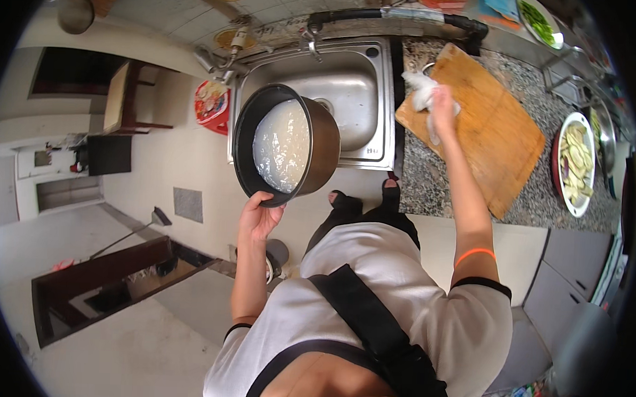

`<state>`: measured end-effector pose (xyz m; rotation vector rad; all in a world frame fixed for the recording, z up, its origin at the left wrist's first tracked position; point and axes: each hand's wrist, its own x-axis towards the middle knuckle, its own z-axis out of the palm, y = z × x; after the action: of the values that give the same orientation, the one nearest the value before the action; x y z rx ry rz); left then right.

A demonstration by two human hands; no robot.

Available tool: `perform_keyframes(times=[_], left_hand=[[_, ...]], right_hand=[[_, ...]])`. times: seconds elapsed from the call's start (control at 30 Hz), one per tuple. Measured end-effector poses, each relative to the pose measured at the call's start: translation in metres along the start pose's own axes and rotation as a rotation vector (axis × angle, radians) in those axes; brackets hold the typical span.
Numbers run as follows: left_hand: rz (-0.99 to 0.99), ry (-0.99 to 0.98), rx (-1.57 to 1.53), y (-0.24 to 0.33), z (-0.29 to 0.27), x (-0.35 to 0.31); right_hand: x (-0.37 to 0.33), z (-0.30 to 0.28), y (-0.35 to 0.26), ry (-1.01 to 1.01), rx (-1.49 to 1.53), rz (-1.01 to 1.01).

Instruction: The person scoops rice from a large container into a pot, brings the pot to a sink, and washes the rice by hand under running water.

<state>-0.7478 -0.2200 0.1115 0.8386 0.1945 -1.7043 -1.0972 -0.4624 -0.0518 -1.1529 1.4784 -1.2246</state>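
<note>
My left hand [263, 216] grips the near rim of a deep dark pot [324, 146], which looks like a rice cooker's inner pot. It is tilted over the left side of the steel sink [348, 140]. Inside it lies cloudy white liquid [281, 145], with what looks like rice below the surface. To the right, my right hand [443, 112] is closed on a crumpled white cloth [421, 90]. Hand and cloth are at the upper left part of a wooden cutting board [499, 135]; whether the cloth presses on the wood I cannot tell.
A faucet [311, 41] rises behind the sink. Right of the board, a white oval bowl of sliced eggplant [577, 164] stands on the speckled counter [420, 188]. A plate of green vegetables [538, 23] sits at the back right. A red bin [212, 107] stands left of the sink.
</note>
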Motion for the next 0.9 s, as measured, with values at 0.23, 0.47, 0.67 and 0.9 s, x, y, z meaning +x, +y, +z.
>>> perform_keyframes(times=[0.23,0.47,0.67,0.9], left_hand=[[0.033,-0.042,-0.177,0.012,0.038,-0.012],[-0.06,-0.136,-0.241,0.032,0.068,-0.005],[0.019,-0.143,-0.124,0.032,0.047,-0.009],[0.047,-0.049,0.119,0.011,0.065,-0.045]], right_hand=[[-0.077,0.014,-0.073,-0.431,1.361,0.37],[-0.194,0.102,-0.13,-0.446,0.48,-0.461],[-0.2,0.165,-0.158,-0.191,0.143,-0.897],[-0.102,0.123,-0.188,-0.657,0.465,-0.317]])
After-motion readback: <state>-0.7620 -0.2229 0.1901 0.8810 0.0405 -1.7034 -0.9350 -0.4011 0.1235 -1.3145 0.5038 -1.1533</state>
